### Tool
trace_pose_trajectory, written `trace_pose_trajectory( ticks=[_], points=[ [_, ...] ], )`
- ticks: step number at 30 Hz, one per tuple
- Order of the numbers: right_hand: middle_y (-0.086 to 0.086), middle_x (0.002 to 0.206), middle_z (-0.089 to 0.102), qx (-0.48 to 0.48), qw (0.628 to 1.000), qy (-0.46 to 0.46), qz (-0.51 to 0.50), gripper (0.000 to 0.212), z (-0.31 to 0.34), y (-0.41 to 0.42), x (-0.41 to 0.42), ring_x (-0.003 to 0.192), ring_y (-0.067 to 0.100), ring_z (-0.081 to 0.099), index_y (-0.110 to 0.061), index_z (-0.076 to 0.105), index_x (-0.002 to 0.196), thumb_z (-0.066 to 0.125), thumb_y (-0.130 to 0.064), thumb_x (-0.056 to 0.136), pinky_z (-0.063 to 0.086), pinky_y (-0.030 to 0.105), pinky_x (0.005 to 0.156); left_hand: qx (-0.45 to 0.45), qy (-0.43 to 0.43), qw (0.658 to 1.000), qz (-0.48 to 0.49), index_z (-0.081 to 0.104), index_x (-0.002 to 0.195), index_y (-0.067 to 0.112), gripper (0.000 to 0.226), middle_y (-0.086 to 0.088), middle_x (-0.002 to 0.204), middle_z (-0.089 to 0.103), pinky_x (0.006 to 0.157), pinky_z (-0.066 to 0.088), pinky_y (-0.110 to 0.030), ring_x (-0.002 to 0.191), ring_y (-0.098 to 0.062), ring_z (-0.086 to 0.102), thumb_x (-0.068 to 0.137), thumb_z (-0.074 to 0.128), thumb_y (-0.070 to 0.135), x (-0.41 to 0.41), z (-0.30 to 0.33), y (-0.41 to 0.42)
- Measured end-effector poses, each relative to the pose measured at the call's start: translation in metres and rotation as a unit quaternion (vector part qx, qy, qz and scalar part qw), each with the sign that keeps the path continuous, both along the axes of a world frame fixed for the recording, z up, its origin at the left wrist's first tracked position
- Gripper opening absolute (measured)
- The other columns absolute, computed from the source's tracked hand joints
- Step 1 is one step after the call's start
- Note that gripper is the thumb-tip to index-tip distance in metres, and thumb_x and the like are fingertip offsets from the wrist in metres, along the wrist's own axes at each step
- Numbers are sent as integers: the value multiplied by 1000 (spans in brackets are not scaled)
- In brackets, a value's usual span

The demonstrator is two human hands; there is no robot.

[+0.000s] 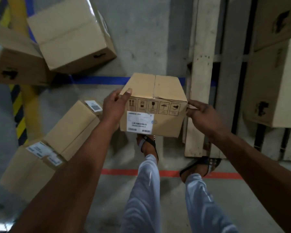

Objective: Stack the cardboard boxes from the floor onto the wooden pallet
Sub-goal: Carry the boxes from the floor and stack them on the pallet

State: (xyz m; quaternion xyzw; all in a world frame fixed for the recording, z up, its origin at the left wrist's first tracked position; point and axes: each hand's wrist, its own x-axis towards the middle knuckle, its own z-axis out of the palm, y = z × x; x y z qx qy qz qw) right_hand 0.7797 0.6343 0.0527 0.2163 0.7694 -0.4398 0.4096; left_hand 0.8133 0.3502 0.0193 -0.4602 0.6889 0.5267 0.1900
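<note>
Between my two hands, head view: one cardboard box [154,105], held clear of the floor, label side toward me, taped seam on top.

- Left hand [113,106]: thumb hooked over the box's top left edge, fingers wrapped round the left side; grasping.
- Right hand [202,115]: fingers [194,105] straight, laid against the box's right edge at the top corner; not curled round it.
- Wooden pallet [201,84]: just right of the held box, its pale near plank running away from me. The box's right edge is near that plank; whether they touch, I cannot tell.
- Stacked boxes [272,81]: on the pallet's far right, two at least, one above the other; bare planks and dark gaps lie between them and the near plank.
- Loose boxes, left: two tilted ones [71,34] at top left, one long labelled box [49,145] at lower left under my left forearm. Open floor between these and the held box.
- Concrete floor [141,39]: grey, marked with a blue tape line [99,80] behind the box and a red tape line [118,171] nearer me.
- Yellow-and-black hazard stripes [18,108] at the far left.
- My feet in sandals [148,145], below the box; the right one touches the pallet's near corner.
</note>
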Motion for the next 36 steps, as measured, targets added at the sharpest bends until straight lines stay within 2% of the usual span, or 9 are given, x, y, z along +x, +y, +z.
trace_pose_trajectory(
  ticks=[5,8,11,16,21,26,28,31,36],
  points=[
    [-9,134,69,-71,995,37,-50,44,-3,-23,24,121,-1,64,-25,65,139,54,-8,100,55,18,96,-82,5,996,-22,50,144,26,75,-3,136,65,103,52,-43,118,-24,65,87,57,76,-8,-31,-10],
    [1,134,69,-141,987,14,-74,52,-7,-43,40,123,2,65,-10,60,142,49,10,96,55,16,92,-126,-39,989,64,45,149,24,80,-14,144,58,110,47,-50,128,-35,58,85,46,72,-11,-42,-31],
    [0,134,69,-160,984,-31,-78,52,-18,-59,45,127,9,63,-22,63,137,53,6,94,53,27,95,-102,-55,983,145,53,118,37,51,-16,134,60,108,49,-56,121,-38,60,76,51,65,-7,-54,-69],
    [0,127,70,-53,990,-61,-117,43,-61,-66,22,119,19,65,-28,62,136,62,-17,95,53,52,105,-96,-35,992,77,43,118,27,35,-19,135,57,90,54,-41,107,-25,61,92,43,50,0,-50,-90],
    [-9,123,61,-80,989,-84,-87,38,-85,-75,1,109,11,57,-34,49,133,60,-44,98,44,36,89,-70,-47,992,95,46,124,22,37,-9,114,59,77,50,-37,96,-19,63,102,37,51,10,-60,-110],
    [6,160,42,-134,966,-160,-153,99,-103,-79,9,146,34,38,-38,38,156,57,-89,74,23,75,114,-29,-56,993,97,46,142,21,47,-7,118,67,71,56,-32,103,-22,70,104,43,48,30,-60,-120],
    [8,159,43,-124,961,-159,-190,87,-95,-80,17,146,35,37,-34,45,151,56,-84,81,21,71,118,-24,-58,992,106,50,140,18,44,-6,116,66,70,52,-31,109,-24,68,106,44,44,37,-57,-118],
    [1,137,62,-119,973,-122,-157,45,-78,-65,31,132,24,49,-36,68,114,46,-71,96,27,57,120,-2,-105,988,115,65,111,22,39,1,88,76,66,46,-30,90,-17,67,109,38,50,43,-35,-103],
    [-4,112,71,-105,966,-144,-188,46,-24,-14,46,108,21,62,-32,73,109,43,-65,101,44,48,91,29,-129,985,109,74,95,25,70,8,68,79,68,43,-33,82,-16,70,101,28,77,51,18,-75]
  ],
)
